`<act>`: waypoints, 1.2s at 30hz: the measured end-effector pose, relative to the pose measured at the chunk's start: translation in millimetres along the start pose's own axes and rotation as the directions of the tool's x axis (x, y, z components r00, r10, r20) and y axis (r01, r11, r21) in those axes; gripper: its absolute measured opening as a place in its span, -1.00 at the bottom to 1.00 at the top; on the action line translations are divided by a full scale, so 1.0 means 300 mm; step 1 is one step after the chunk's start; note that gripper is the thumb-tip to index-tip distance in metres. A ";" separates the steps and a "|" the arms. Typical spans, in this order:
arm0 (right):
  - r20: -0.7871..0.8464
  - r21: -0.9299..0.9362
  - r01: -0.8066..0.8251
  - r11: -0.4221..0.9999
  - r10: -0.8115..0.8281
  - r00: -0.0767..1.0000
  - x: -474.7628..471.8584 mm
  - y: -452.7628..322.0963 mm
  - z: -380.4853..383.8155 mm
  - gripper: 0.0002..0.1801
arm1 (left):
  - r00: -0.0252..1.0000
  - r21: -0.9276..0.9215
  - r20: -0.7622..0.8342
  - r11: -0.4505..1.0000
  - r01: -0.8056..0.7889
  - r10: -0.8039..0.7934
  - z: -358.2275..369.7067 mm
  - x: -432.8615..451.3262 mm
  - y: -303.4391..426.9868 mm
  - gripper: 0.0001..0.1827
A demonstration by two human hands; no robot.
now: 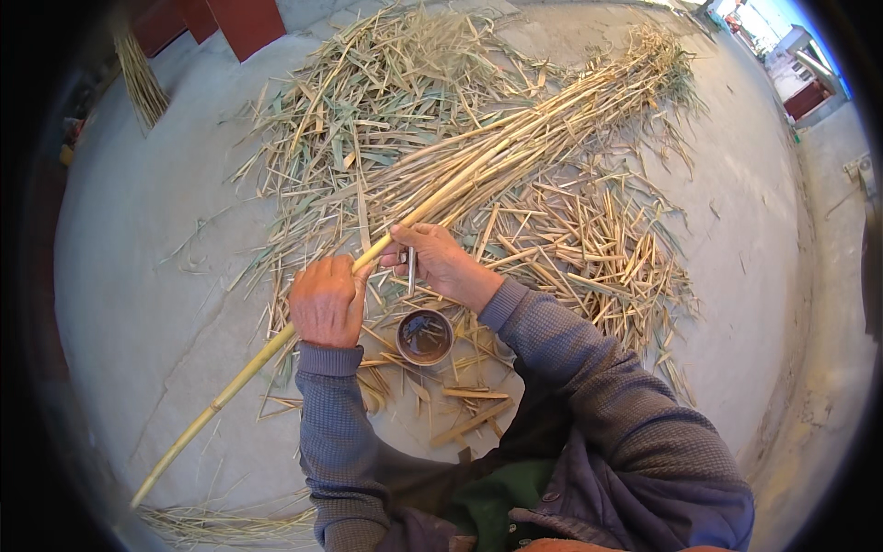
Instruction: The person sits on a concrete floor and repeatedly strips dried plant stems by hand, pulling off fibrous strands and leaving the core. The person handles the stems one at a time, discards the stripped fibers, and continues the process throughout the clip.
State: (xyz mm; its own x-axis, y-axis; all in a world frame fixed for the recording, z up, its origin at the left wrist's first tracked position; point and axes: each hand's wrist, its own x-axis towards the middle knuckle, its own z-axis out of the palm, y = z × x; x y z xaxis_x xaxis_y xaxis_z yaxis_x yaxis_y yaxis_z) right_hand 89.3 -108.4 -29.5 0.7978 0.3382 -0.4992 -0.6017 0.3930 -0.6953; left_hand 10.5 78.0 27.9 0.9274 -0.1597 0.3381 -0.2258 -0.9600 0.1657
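A long yellow reed stalk [372, 254] runs slantwise from the lower left up towards the upper right. My left hand [325, 301] is closed round it, knuckles up. Just beyond, my right hand [441, 261] has its thumb against the same stalk. A short, shiny metal tool [412, 270], perhaps a small blade, sits in the right hand's fingers; its exact kind is unclear. Below both hands stands a round bowl [425, 337] with dark liquid and bits of plant in it. Past the hands lies a bundle of dry reed stalks [524, 141] on the concrete.
A heap of stripped leaves [345, 131] spreads beyond the hands. Short cut pieces of reed [607, 262] are piled to the right. Flat wooden strips [472, 422] lie near my legs. Thin stems [227, 526] lie lower left, and another bundle [141, 86] is upper left.
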 end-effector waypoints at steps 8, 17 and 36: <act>-0.059 -0.126 -0.040 0.991 0.033 0.998 0.103 -0.018 -0.147 -0.73 | 0.996 -0.106 0.054 0.991 0.078 -0.073 0.003 -0.051 -0.053 -0.64; 0.004 0.048 0.198 0.979 -0.198 0.980 0.099 -0.114 -0.187 -0.78 | 0.846 -0.564 0.438 0.640 0.522 -0.304 -0.043 -0.099 -0.306 -0.54; -0.368 -0.051 0.362 0.931 -0.354 0.860 0.125 -0.246 -0.346 -0.66 | 0.998 -0.324 -0.023 0.945 0.050 -0.061 0.003 -0.074 -0.160 -0.64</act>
State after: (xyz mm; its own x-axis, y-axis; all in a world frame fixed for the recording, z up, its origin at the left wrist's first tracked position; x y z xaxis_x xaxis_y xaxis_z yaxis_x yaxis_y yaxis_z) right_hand 167.6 -213.6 -50.7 0.9132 -0.1632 -0.3733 -0.2696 0.4449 -0.8540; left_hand 1.0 127.3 11.6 0.9325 -0.0955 0.3484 -0.2630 -0.8406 0.4735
